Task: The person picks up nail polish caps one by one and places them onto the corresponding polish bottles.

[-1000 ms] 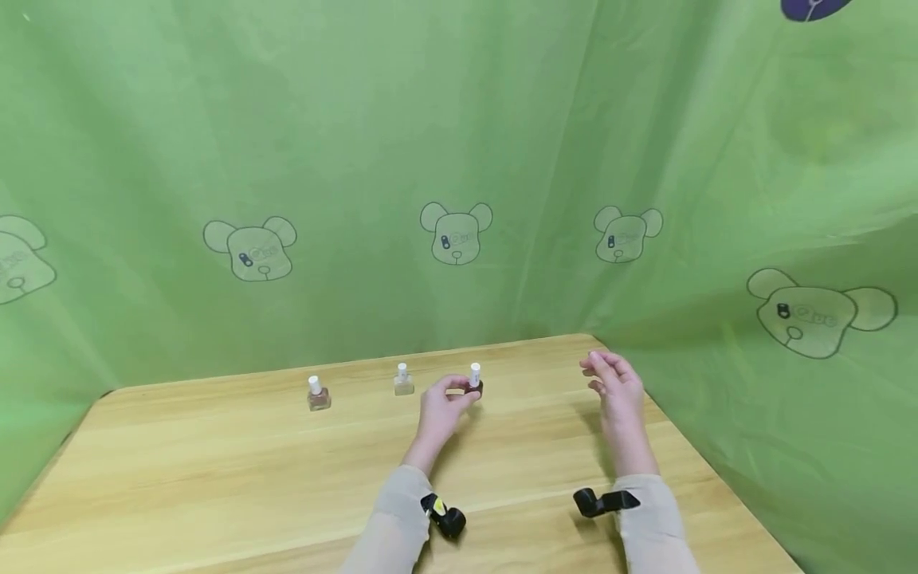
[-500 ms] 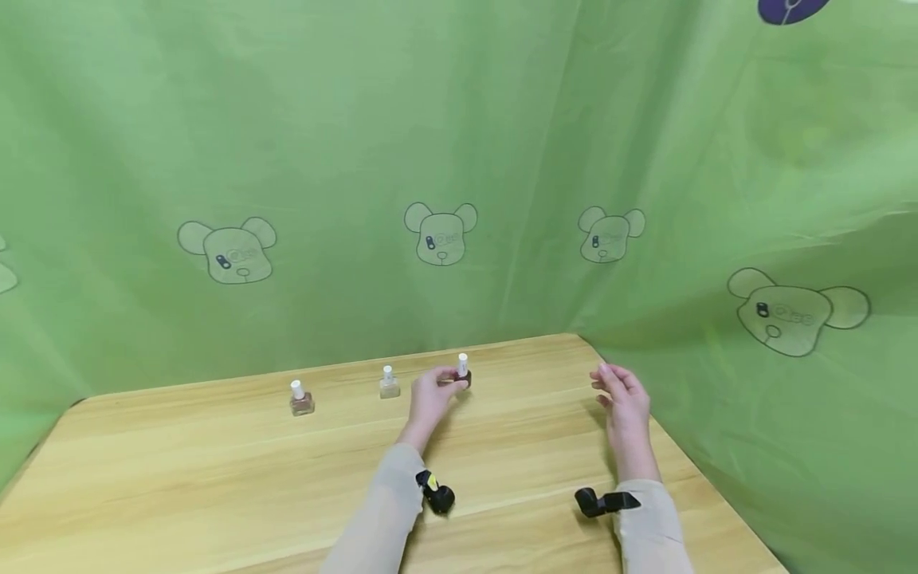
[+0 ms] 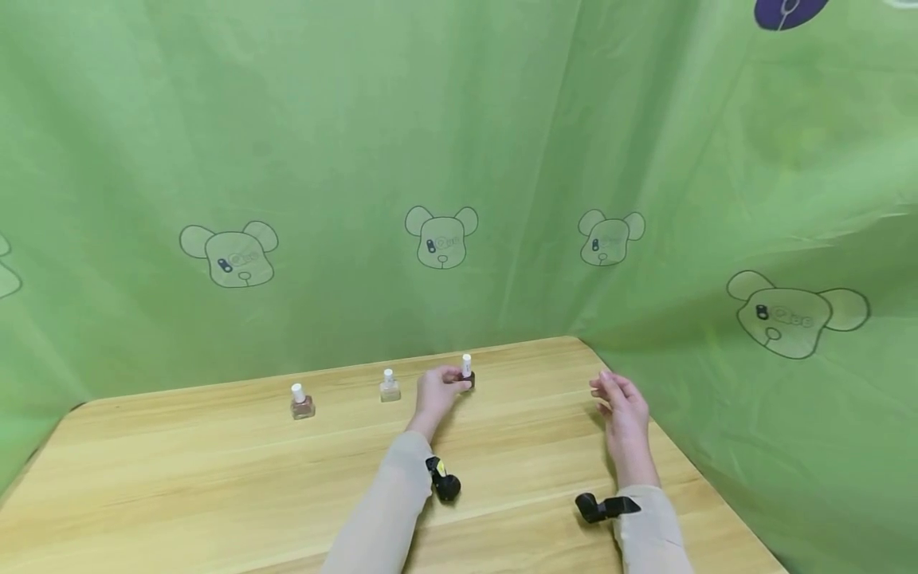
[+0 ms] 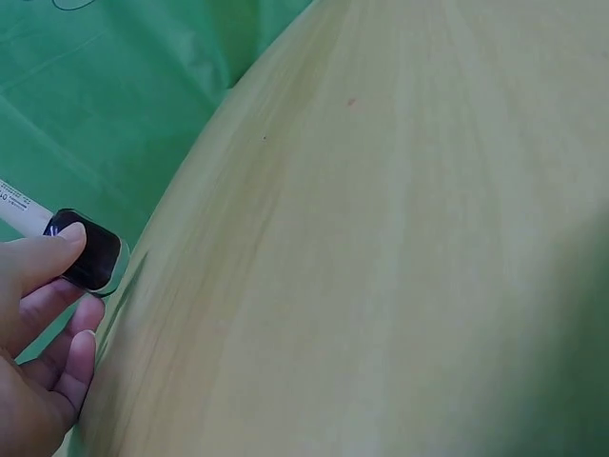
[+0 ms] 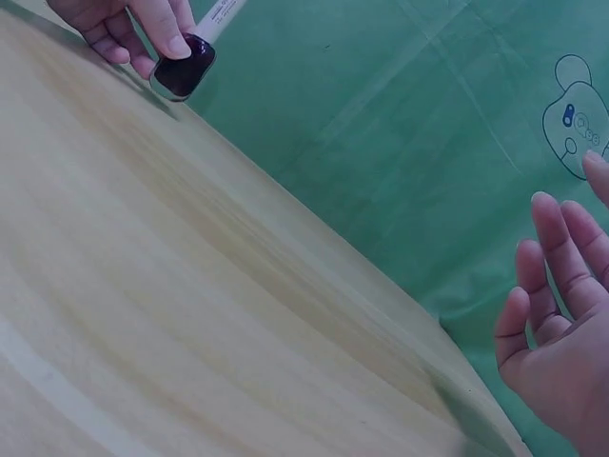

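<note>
A dark nail polish bottle [image 3: 468, 380] with a white cap is pinched between the thumb and fingers of my left hand [image 3: 436, 395], near the table's back edge. The left wrist view shows the thumb on the side of the dark glass [image 4: 93, 255]; the bottle stands upright in the head view. To its left are a clear nail polish bottle [image 3: 390, 390] and a mauve nail polish bottle [image 3: 303, 406], both white-capped and upright on the table. My right hand [image 3: 622, 406] hovers at the right with fingers loosely bent, holding nothing.
The wooden table [image 3: 215, 478] reaches back to a green curtain [image 3: 344, 159] printed with bear heads. Its right edge runs close beside my right hand. Each wrist carries a black camera mount [image 3: 446, 485].
Compared with a second ago, the view has turned slightly right. My left hand has moved a little farther back with the dark bottle. The right hand stays loosely raised.
</note>
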`<state>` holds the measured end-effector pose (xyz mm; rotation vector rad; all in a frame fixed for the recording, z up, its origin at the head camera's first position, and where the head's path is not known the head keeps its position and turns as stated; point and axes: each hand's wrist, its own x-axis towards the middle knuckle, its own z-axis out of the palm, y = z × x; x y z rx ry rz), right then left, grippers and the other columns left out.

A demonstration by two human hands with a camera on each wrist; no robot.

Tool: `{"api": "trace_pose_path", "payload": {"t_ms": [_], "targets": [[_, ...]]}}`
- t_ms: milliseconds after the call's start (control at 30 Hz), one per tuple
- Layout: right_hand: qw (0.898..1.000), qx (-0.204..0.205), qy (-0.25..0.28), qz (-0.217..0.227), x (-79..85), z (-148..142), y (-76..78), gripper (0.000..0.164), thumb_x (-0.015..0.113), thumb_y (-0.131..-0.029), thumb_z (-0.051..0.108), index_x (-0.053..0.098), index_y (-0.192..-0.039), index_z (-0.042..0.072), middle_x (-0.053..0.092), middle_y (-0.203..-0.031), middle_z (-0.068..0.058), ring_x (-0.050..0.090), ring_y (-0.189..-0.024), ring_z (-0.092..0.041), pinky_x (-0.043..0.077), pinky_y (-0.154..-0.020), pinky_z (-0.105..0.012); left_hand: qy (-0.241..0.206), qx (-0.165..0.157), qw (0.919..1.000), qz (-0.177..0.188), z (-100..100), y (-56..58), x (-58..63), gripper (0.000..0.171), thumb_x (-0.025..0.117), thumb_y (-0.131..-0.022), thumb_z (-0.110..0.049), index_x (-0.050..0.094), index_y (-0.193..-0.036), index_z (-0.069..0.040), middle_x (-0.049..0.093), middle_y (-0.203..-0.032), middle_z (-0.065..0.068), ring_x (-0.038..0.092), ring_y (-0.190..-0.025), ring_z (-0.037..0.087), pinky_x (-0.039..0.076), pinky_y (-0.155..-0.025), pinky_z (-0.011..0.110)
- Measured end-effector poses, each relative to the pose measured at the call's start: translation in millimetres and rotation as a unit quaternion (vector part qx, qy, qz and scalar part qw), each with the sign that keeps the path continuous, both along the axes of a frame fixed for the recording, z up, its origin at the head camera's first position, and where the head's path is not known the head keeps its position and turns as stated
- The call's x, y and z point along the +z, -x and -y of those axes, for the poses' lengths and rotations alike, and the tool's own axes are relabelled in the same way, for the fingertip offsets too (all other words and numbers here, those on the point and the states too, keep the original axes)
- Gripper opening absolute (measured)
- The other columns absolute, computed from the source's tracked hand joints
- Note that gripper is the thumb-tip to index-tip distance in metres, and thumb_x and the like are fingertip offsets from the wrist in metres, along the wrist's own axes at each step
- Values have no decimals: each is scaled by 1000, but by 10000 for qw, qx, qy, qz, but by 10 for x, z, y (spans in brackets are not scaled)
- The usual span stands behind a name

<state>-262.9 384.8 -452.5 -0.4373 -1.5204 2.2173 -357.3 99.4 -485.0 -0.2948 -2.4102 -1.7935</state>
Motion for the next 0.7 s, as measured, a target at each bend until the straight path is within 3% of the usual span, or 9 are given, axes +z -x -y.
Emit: {"api": "trace_pose_path", "payload": {"t_ms": [167,700], "targets": [[9997,-18,98,-214,-22,-6,-3,6,66,-93,21,64,-88,23,71,-77,12,62,-72,-5,46,-71,-22,228,34,9997,4,-22,15,-4,27,80,-78,-9,72,-102,0,75,-99,17,72,-91,27,58,-85,37],[9990,-55,301,-328,47,-27,9,8,67,-93,19,65,-86,21,72,-76,10,63,-70,-7,46,-66,-21,458,100,9988,103,-56,13,28,26,79,-78,-8,72,-102,1,75,-97,16,72,-91,27,58,-85,37]]}}
